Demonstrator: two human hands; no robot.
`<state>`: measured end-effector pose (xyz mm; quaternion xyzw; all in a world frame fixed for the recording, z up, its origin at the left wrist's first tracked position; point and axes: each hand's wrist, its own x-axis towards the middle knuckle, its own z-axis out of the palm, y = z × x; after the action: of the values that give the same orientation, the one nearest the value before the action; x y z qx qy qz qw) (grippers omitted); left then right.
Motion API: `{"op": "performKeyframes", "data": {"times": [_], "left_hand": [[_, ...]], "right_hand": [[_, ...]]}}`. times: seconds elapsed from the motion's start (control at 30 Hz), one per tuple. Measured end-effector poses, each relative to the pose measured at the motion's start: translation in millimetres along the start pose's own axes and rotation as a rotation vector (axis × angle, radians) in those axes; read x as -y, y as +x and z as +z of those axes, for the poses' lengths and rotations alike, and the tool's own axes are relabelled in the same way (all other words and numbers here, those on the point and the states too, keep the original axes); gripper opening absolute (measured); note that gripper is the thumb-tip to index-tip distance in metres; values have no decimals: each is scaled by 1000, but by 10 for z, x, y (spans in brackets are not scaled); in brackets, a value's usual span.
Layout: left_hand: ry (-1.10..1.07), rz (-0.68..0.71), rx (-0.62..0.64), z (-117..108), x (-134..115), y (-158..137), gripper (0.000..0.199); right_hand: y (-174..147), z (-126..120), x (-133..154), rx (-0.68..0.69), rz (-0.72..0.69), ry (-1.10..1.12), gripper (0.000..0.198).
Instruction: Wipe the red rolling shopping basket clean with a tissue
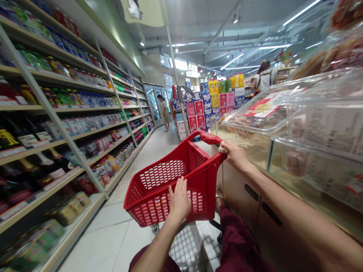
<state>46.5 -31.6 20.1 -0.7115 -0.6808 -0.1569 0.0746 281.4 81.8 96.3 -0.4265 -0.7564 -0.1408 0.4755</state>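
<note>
A red plastic shopping cart (210,187) stands in front of me, turned sideways in the aisle; the part of its basket that shows has bare mesh walls. My right hand (235,154) is closed round the end of its red handle (209,137). A small whitish crumpled thing (222,147) shows at those fingers; what it is I cannot make out. Against the basket's near mesh side rests my left hand (180,200), its fingers stretched out and holding nothing.
Drink shelves (85,109) line the left side. A glass-fronted counter (297,151) with clear plastic food boxes (272,102) stands close on the right. Ahead are stacked cartons (195,113) and a person (163,109) by glass-door coolers (153,100). Another person (263,79) is farther right.
</note>
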Motion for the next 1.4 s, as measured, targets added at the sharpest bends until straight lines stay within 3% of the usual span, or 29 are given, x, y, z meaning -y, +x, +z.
{"op": "performKeyframes", "data": {"times": [0.2, 0.27, 0.37, 0.43, 0.63, 0.8, 0.87, 1.0, 1.23, 1.4], "left_hand": [[1, -4, -2, -12, 40, -16, 65], [-3, 10, 2, -2, 57, -23, 65], [-8, 32, -3, 16, 51, -31, 65], [-11, 29, -12, 23, 31, -35, 65], [5, 33, -16, 9, 21, -52, 64], [22, 34, -10, 11, 0, -54, 63], [34, 25, -13, 15, -17, -52, 62], [40, 38, -2, 6, -11, -57, 63], [-6, 47, -9, 16, -6, -76, 63], [-6, 54, 4, 2, 2, -71, 66]], "right_hand": [[-376, 314, 405, 190, -358, -55, 34], [-366, 235, 290, 195, -296, -120, 38], [-238, 63, 1, 117, -73, -231, 40], [-236, 49, -39, 89, -15, -260, 41], [-426, 222, 267, 221, -272, -154, 40], [-174, 16, -23, 112, -21, -286, 36], [-209, 59, 64, 116, -66, -282, 34], [-401, 229, 350, 193, -315, -219, 38], [-241, 24, -70, 47, -106, -338, 37], [-409, 196, 291, 183, -325, -289, 39]]}}
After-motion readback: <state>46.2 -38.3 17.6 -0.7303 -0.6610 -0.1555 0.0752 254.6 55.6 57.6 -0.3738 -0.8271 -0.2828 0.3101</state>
